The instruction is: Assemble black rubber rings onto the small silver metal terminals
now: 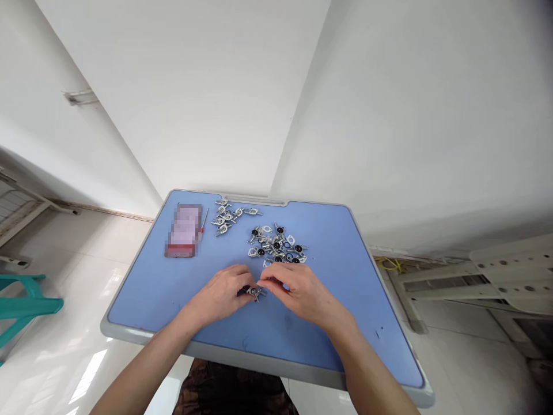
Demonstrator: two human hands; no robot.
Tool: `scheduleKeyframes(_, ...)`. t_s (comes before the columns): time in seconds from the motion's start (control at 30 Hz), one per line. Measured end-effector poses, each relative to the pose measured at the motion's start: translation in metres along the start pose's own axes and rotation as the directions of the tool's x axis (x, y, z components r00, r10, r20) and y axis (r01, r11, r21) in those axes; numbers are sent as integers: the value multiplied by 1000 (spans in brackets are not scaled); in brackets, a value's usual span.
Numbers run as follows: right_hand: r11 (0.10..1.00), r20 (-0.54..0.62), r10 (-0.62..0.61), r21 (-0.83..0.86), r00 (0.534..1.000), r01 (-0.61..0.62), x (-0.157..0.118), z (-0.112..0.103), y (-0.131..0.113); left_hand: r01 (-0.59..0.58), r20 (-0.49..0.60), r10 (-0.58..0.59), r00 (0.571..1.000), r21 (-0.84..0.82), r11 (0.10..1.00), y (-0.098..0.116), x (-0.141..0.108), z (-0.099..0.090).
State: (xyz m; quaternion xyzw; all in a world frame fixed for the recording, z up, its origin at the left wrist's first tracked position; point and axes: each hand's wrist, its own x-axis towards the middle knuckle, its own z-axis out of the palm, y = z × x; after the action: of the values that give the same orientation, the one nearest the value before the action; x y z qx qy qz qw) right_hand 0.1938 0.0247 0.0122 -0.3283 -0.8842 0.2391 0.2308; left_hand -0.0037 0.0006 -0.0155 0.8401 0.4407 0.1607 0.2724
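My left hand [228, 291] is closed around a small metal fitting [254, 292] with thin stubs, low over the blue table [207, 328]. Fingers pinched together, my right hand [296, 288] meets the fitting's right side; what its fingertips hold, if anything, is too small to tell. Just beyond the hands lies a loose pile of metal fittings with round black parts [276, 245] and flat oval flange plates [291, 240]. Farther back, left of that pile, several silver fittings with stubs [222, 221] lie in a group.
A blurred-out flat rectangular thing [185, 230] lies on the table's left side, with a red-handled screwdriver [203, 223] beside it. White walls [216, 104] rise behind the table. A green stool [26, 300] stands at left, a cream metal frame [462, 279] at right.
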Motion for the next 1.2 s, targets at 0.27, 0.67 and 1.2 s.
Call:
scheduleKeyframes(0.27, 995, 143, 24, 93, 989, -37, -1, -11, -10, -4, -9, 4, 1000, -21, 1000, 0, 0, 1)
scheduleKeyframes(0.67, 998, 102, 47, 44, 994, -52, 0, -9, -7, 1, 0, -1, 1000, -31, 1000, 0, 0, 0)
scheduleKeyframes(1.2, 990, -60, 123, 71, 991, -119, 5, 15, -3, 55, 3, -55, 998, -91, 994, -4, 0, 2)
